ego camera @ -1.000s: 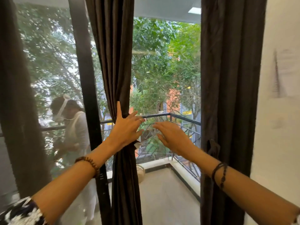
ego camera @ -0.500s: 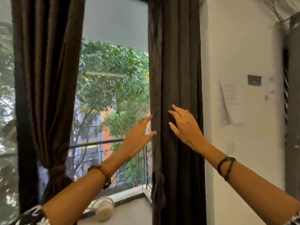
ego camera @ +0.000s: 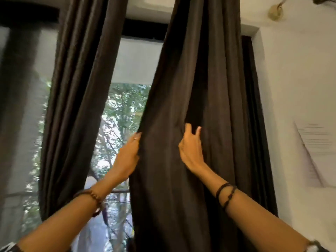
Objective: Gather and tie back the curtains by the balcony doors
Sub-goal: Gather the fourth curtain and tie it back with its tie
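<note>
The right curtain point(ego camera: 181, 88), dark brown and loose, hangs in front of me beside the white wall. My right hand point(ego camera: 190, 146) has its thumb and fingers curled into a fold in the middle of this curtain. At the curtain's left edge is my left hand point(ego camera: 129, 155), its visible fingers straight; its thumb side is hidden behind the fabric. The left curtain point(ego camera: 78, 88) hangs further left, narrowing toward its lower part.
A white wall point(ego camera: 291, 88) with a pinned paper sheet point(ego camera: 316, 142) stands close on the right. Between the curtains I see the open doorway, a balcony railing point(ego camera: 120, 191) and trees. A glass door panel point(ego camera: 21, 106) is at the far left.
My view swung right and upward from the left curtain to the right one. Both hands moved onto the right curtain, and the right hand went from flat fingers to gripping a fold.
</note>
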